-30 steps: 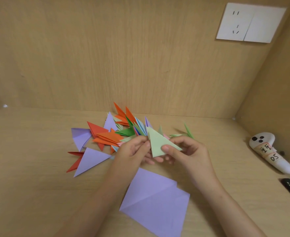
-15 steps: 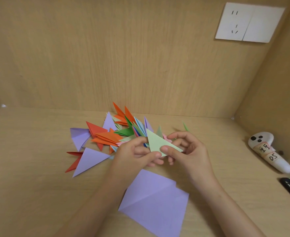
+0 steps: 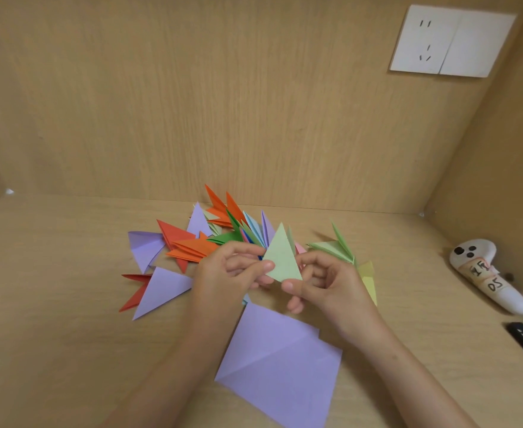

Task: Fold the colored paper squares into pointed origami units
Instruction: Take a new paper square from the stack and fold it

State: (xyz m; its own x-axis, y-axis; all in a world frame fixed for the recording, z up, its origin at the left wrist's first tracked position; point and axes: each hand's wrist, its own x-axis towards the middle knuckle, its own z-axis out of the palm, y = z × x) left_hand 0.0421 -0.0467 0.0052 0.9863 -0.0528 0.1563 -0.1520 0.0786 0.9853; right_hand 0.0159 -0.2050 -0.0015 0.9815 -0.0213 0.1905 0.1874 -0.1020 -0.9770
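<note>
My left hand (image 3: 232, 274) and right hand (image 3: 326, 284) both pinch the pale green folded paper triangle (image 3: 281, 257) by its near edges; it seems feather-light and easily crumpled, stiffest along creases.

Back wall (image 3: 223, 103): pale wood-grain panel, meeting a matching side wall (image 3: 501, 165) at right. White socket plate (image 3: 451, 40) sits high on the back wall. Desktop (image 3: 53, 304) has the same pale wood. Light is even and soft, source possibly overhead.
</note>
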